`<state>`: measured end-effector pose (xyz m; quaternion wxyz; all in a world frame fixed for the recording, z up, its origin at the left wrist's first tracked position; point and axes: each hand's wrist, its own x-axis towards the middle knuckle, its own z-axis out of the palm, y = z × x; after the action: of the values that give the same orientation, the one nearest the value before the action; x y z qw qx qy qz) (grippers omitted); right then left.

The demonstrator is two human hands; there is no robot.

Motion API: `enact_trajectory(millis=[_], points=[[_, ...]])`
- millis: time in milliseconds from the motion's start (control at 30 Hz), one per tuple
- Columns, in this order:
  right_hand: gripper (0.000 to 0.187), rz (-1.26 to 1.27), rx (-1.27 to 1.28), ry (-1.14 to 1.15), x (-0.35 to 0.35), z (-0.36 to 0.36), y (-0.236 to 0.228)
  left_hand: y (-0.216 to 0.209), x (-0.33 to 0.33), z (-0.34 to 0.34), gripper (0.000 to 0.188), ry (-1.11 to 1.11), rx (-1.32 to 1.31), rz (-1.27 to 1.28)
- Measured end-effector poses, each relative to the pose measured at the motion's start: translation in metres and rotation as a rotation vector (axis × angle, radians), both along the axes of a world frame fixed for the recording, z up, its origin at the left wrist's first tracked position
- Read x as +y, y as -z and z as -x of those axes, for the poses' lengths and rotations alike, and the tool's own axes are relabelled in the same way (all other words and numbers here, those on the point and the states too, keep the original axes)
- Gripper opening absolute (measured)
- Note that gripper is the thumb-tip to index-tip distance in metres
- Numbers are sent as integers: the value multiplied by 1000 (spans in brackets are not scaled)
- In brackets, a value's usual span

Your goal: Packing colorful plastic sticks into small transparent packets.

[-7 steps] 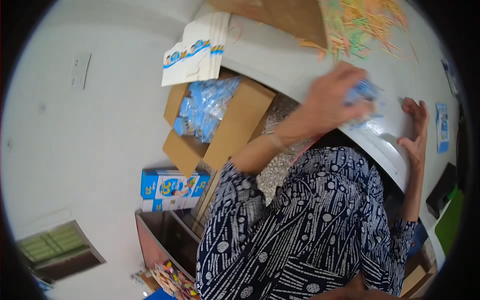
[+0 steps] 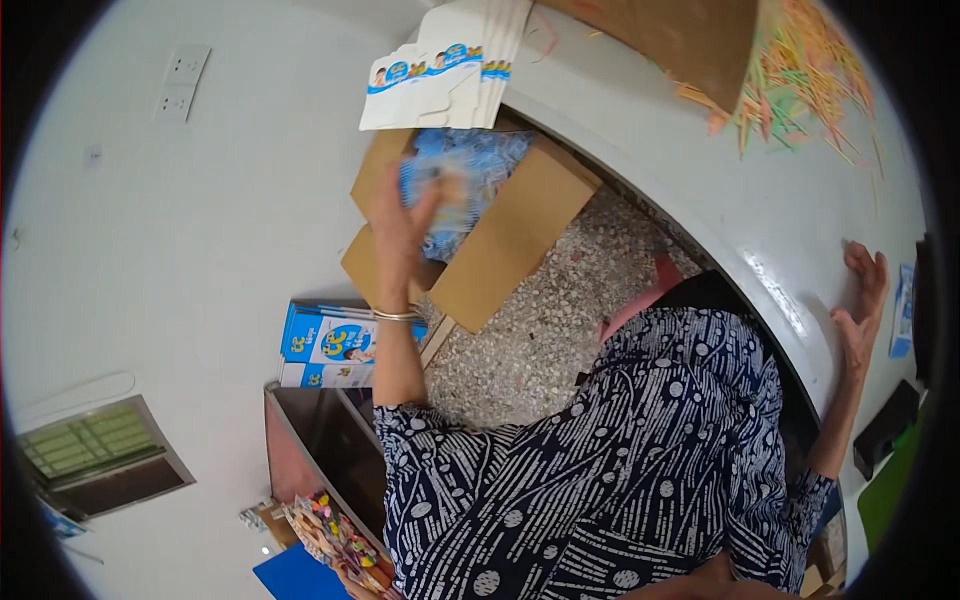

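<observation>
My left hand (image 2: 398, 235) is stretched out over an open cardboard carton (image 2: 520, 235) and smeared by motion. At its fingers is a blurred small blue-and-clear packet (image 2: 455, 195), apparently held between thumb and fingers. Many similar blue packets (image 2: 500, 155) fill the carton below. Off to the right, my right hand (image 2: 862, 310) hovers at or rests on the edge of the white table (image 2: 680, 150), its fingers bent and apart with nothing in them.
Flat white printed box blanks (image 2: 440, 75) lie at the table's far left corner. A brown cardboard piece (image 2: 670, 40) and loose pastel sticks (image 2: 800, 90) are farther right. Blue printed boxes (image 2: 335, 345) stand by the wall above a dark bin (image 2: 330, 430). A blue pack (image 2: 903, 310) lies far right.
My left hand has swung from above the table leftward to the carton, bringing the small packet with it. The view has shifted; my right hand keeps its place by the table edge.
</observation>
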<state>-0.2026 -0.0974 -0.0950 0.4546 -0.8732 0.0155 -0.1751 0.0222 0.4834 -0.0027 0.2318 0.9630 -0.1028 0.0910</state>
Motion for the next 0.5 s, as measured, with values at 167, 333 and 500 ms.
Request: enact_trajectory(millis=[167, 333, 500], points=[[103, 84, -13, -3, -13, -5, 3, 54, 130, 3, 46, -224, -32, -450], [99, 143, 46, 25, -20, -3, 1, 120, 165, -6, 44, -195, 56, -507], [96, 136, 75, 65, -26, -2, 8, 144, 160, -37, 45, -75, 121, -479]])
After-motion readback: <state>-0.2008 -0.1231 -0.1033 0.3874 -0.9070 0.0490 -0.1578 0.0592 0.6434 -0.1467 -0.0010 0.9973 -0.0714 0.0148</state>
